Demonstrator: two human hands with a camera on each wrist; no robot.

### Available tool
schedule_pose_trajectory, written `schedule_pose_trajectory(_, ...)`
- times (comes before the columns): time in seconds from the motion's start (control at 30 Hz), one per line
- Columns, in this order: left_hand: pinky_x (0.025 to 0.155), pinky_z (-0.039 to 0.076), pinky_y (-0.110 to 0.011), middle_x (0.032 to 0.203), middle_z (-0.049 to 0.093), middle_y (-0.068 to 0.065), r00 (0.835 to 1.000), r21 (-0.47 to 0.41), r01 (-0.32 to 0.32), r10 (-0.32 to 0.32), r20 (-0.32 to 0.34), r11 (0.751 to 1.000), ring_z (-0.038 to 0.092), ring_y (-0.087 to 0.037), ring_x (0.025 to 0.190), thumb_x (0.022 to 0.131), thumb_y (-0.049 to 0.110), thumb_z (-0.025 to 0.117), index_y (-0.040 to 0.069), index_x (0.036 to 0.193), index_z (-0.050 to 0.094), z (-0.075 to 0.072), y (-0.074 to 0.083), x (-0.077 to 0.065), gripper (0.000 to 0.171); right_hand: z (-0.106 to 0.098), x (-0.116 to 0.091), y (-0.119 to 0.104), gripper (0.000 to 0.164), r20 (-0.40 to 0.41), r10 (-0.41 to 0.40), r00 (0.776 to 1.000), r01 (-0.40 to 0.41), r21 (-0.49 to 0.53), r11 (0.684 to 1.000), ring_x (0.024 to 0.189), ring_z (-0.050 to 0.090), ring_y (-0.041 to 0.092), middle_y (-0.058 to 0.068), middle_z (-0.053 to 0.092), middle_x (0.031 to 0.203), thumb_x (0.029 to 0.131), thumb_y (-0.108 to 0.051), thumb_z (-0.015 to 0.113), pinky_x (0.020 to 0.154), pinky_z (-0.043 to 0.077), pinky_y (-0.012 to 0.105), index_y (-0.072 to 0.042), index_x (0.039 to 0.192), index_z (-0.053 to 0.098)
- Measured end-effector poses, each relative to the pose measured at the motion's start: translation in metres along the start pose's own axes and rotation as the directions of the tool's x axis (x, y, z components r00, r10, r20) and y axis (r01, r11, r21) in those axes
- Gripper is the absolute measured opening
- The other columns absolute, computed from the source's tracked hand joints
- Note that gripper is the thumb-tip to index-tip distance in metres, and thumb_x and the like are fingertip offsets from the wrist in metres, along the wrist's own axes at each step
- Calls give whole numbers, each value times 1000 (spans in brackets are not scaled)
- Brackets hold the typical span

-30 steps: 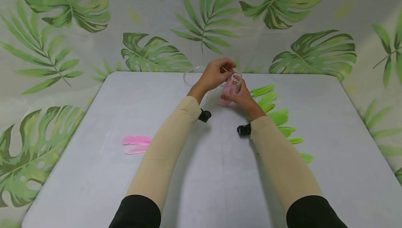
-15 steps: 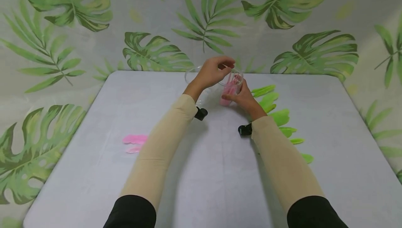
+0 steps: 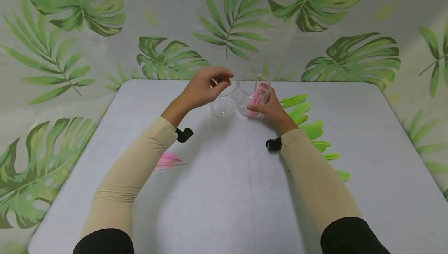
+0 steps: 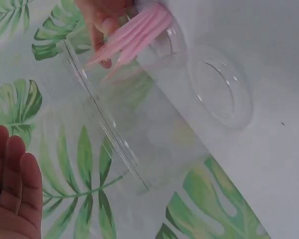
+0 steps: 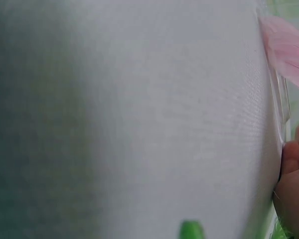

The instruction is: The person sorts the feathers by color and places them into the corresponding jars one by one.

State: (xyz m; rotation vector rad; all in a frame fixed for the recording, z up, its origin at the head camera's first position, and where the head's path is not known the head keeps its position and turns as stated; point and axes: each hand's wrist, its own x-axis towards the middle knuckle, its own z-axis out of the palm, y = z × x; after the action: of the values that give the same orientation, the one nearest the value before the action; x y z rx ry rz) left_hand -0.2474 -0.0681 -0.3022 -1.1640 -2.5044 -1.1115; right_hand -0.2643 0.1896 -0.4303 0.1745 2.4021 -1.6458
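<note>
My right hand (image 3: 271,108) grips the right-hand of two clear glass jars (image 3: 245,108), its thumb on the near side. Inside that jar lean several pink feathers (image 3: 257,97), quills upward; the left wrist view also shows these pink feathers (image 4: 142,32) through the glass. My left hand (image 3: 206,86) hangs in the air near the rim of the second clear jar (image 3: 224,108), fingers loosely bent and holding nothing. In the left wrist view, the fingers of my left hand (image 4: 15,184) are stretched out at the edge. The second jar holds nothing visible.
More pink feathers (image 3: 168,161) lie on the white table (image 3: 217,207) at left, partly behind my left forearm. A column of green feathers (image 3: 311,129) lies at right, partly covered by my right forearm. A leaf-print cloth (image 3: 238,20) hangs behind the table.
My left hand has left the feather jar, let go of a pink feather there, and moved left. The second jar has come into clearer view. My right hand has stayed on its jar.
</note>
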Motion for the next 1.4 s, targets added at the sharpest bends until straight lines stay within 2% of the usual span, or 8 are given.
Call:
schedule_pose_trajectory(0.3,71,55,-31,92,74,-6,997,78,-62,58,50,995,66,-16,81,93,5,65,4,108,72,-23,-7,-53,17,0,-2,1,113,8,-40,999,40,24,999,149,25,29,11,18,165,82,-31,81,126,20,46,-21,159,-1)
schedule_pose_trajectory(0.5,71,56,-34,92,75,-4,990,140,-27,7,140,990,66,-15,81,90,3,68,6,104,73,-29,-18,-92,15,1,0,0,114,10,-17,1000,17,3,1000,151,22,30,12,15,167,83,-32,81,125,20,49,-22,159,-2)
schedule_pose_trajectory(0.6,75,57,-36,95,75,-4,966,210,-6,-48,255,978,67,-15,85,89,5,70,8,102,74,-29,-24,-115,14,2,0,-1,113,6,-9,1000,9,-2,1000,151,22,30,12,15,167,83,-31,81,126,19,49,-22,160,-2)
schedule_pose_trajectory(0.7,80,56,-38,97,75,-2,924,279,22,-126,361,960,68,-16,89,89,8,71,10,101,75,-29,-30,-140,13,4,1,-1,113,2,-8,1000,8,-4,1000,152,21,30,11,15,167,82,-31,81,126,19,49,-22,159,-1)
schedule_pose_trajectory(0.83,81,55,-37,95,74,5,888,320,86,-218,404,943,67,-14,88,87,6,71,14,96,77,-29,-39,-166,13,0,0,1,113,8,-32,999,32,7,999,152,21,29,11,14,167,81,-34,82,126,19,48,-24,159,1)
schedule_pose_trajectory(1.1,83,54,-34,95,72,11,864,281,119,-239,443,952,65,-10,90,89,14,71,20,96,78,-4,-49,-177,11,-24,-9,10,115,2,-8,1000,8,-26,1000,152,20,30,12,11,167,84,-38,78,126,19,49,-23,159,-7)
schedule_pose_trajectory(1.23,84,54,-33,96,69,13,845,333,153,-298,444,930,62,-8,91,88,19,74,23,96,78,-5,-45,-186,10,-19,-10,1,114,37,-12,999,12,1,1000,151,20,30,12,12,167,84,-35,78,126,19,49,-22,159,-6)
schedule_pose_trajectory(1.4,83,54,-33,94,66,13,848,378,146,-312,429,914,60,-8,90,88,17,73,24,92,76,-10,-48,-197,9,-5,-4,-5,112,51,-13,999,12,19,1000,150,22,30,12,14,166,84,-32,79,126,19,49,-22,159,-3)
